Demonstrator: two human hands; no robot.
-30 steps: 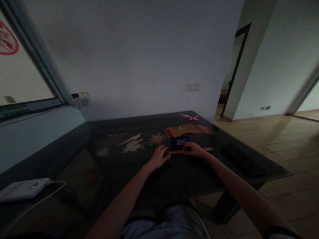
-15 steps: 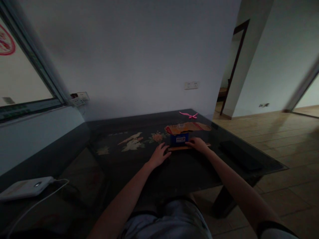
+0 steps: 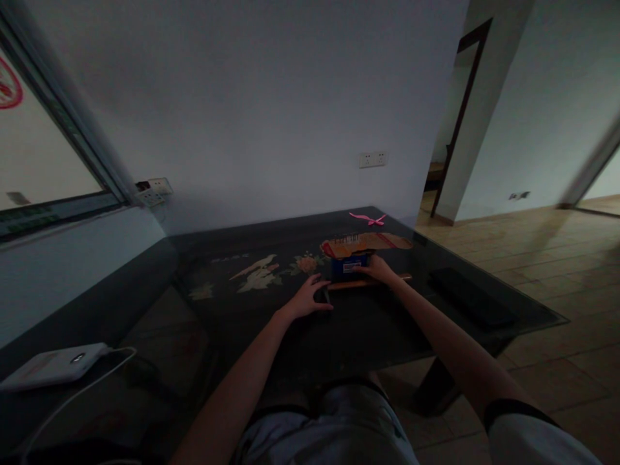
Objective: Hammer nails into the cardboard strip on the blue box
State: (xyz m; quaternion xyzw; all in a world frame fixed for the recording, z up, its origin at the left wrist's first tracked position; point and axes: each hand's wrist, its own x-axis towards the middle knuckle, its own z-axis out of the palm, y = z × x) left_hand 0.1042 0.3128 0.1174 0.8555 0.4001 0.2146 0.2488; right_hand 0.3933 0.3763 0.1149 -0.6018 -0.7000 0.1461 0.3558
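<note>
Both my arms reach out over a dark glass table (image 3: 242, 336) with a flower and bird picture. My left hand (image 3: 308, 298) lies on the glass, fingers curled around a small dark thing (image 3: 322, 295) that I cannot make out. My right hand (image 3: 378, 268) rests against the right side of a small blue box (image 3: 347, 265), fingers bent on it. In front of the box lies a thin wooden stick (image 3: 361, 283). Behind the box lies an orange and tan sheet (image 3: 368, 242). The room is dim.
A pink ribbon (image 3: 368, 219) lies at the table's far edge. A flat black object (image 3: 471, 297) sits on the table's right side. A white power bank (image 3: 53, 365) with a white cable lies near left. The wall is behind; tiled floor and a doorway are to the right.
My right hand has moved from the wooden stick up to the blue box's side. My left hand has closed in on the small dark thing. The view shifted slightly.
</note>
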